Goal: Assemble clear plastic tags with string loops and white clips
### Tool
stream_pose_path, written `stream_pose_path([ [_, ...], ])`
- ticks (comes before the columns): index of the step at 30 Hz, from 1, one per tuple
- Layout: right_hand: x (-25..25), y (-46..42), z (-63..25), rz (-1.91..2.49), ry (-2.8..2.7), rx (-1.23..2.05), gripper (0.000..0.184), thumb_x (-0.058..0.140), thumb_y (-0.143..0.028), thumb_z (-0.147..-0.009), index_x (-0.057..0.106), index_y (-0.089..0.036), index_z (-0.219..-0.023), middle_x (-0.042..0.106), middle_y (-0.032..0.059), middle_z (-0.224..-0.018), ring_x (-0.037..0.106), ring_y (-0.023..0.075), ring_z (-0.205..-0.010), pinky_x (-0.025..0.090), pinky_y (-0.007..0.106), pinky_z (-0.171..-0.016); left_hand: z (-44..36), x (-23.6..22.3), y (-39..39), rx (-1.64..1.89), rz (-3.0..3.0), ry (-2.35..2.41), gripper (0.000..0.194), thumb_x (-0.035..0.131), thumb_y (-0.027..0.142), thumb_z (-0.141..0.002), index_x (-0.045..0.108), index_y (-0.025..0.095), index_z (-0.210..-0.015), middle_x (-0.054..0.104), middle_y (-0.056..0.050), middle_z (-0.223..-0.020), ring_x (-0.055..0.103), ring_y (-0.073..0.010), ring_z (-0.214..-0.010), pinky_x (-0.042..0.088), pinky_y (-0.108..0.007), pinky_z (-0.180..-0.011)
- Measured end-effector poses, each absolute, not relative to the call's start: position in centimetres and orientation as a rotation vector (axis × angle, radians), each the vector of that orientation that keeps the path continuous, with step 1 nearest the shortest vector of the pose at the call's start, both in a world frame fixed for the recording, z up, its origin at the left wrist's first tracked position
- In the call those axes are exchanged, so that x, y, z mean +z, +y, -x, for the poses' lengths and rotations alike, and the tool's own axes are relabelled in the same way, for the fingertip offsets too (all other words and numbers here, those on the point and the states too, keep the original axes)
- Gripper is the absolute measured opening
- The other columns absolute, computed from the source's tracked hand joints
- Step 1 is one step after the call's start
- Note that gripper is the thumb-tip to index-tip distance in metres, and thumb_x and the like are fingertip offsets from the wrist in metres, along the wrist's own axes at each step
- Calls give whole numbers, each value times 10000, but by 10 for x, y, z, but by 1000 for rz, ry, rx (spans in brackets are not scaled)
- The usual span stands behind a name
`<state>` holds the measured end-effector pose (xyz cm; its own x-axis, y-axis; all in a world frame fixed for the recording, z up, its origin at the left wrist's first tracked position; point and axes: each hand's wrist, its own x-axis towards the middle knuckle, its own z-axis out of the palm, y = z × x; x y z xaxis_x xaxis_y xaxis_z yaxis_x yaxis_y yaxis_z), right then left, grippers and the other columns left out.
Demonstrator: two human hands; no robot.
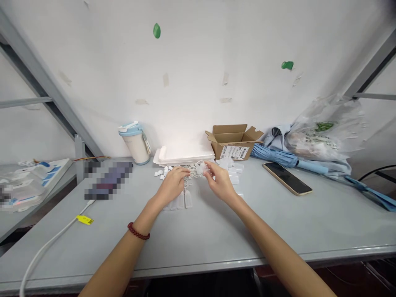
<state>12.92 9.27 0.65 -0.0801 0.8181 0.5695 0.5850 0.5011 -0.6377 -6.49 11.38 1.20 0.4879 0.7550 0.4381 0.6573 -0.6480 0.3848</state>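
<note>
From the left, the small white pieces [158, 172] look light and hard, likely prone to scattering, so a 2-finger pinch suits each. The flat translucent tags [188, 199] in front of your left hand [173, 181] look like thin, smooth plastic, perhaps slippery; their side edges offer the best hold. The white cords [194, 171] between your 2 hands look soft and limp, easy to tangle, and are best taken near a loop's end. The translucent tag [202, 168] at your right hand [221, 181] should weigh little; hold it by its rim. More translucent pieces [234, 178] lie just beyond that hand, to the right. Your left hand is palm down, fingers loosely bent, tips at the cords; whether they grip anything, you cannot tell. Your right hand angles inward, its thumb and index finger closed on that 1 tag above the table [204, 239].
</note>
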Motion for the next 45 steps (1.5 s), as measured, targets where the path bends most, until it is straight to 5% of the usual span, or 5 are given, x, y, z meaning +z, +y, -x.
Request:
stream_pose_path([
  [7, 6, 93, -130, 1173, -1780, 291, 367, 482, -170, -833, 587, -181, -1185, 695, 110, -1008, 655, 221, -861, 515, 364, -781, 78, 23, 104, 756, -2520, 1261, 347, 389, 65, -661, 671, 242, -565, 706, -29, -837, 560, -242, -925, 482, -412, -832],
  [15, 7, 92, -128, 1184, -1781, 318, 373, 480, -174, -824, 590, -173, -1180, 683, 117, -1041, 647, 223, -895, 513, 372, -805, 75, 11, 108, 681, -2547, 1324, 385, 385, 90, -729, 715, 202, -894, 704, -66, -979, 559, -253, -1010, 452, -424, -919],
  [26, 9, 91, -128, 1226, -1765, 369, 369, 468, -190, -833, 579, -148, -1183, 685, 133, -1022, 654, 222, -847, 510, 363, -777, 69, 35, 93, 1634, -2284, 1620, 501, 450, 241, -852, 421, 173, -1348, 439, -110, -1369, 361, -255, -1293, 292, -413, -1097],
  [31, 12, 90, -127, 1261, -1751, 444, 365, 469, -199, -832, 575, -140, -1176, 676, 132, -1038, 654, 202, -806, 498, 356, -775, 65, 21, 97, 1168, -2553, 1541, 349, 436, 239, -862, 597, 180, -1166, 570, -106, -1257, 407, -302, -1232, 346, -522, -1024],
  [45, 24, 79, -122, 990, -1241, 1615, 314, 695, -287, -717, 666, -156, -1001, 717, 85, -933, 666, 171, -810, 500, 337, -834, 52, 20, 85, 1034, -2441, 1184, 412, 634, 303, -798, 540, 188, -1182, 595, -94, -1191, 502, -253, -1123, 443, -435, -951],
])
